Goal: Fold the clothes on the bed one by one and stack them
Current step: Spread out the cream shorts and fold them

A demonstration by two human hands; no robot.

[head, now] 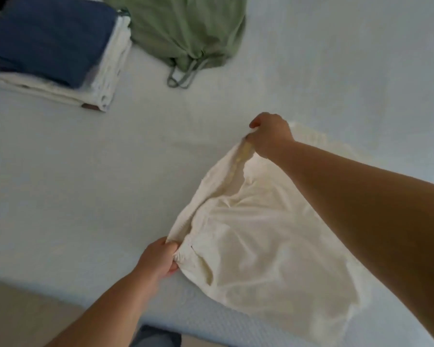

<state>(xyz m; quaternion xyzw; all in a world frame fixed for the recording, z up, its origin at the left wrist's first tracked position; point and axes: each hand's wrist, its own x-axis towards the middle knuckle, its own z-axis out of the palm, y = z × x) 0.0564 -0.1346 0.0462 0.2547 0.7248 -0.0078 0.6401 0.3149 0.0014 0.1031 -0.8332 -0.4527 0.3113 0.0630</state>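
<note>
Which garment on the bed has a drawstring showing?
The green garment, lying unfolded beside the folded stack; its grey-green cords trail onto the bed.

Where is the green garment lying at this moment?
In the head view, the green garment lies unfolded at the top centre of the bed, just right of the folded stack.

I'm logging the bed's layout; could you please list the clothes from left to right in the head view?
Folded stack with a blue item on top → green garment with drawstrings → cream garment, held by both hands.
</note>
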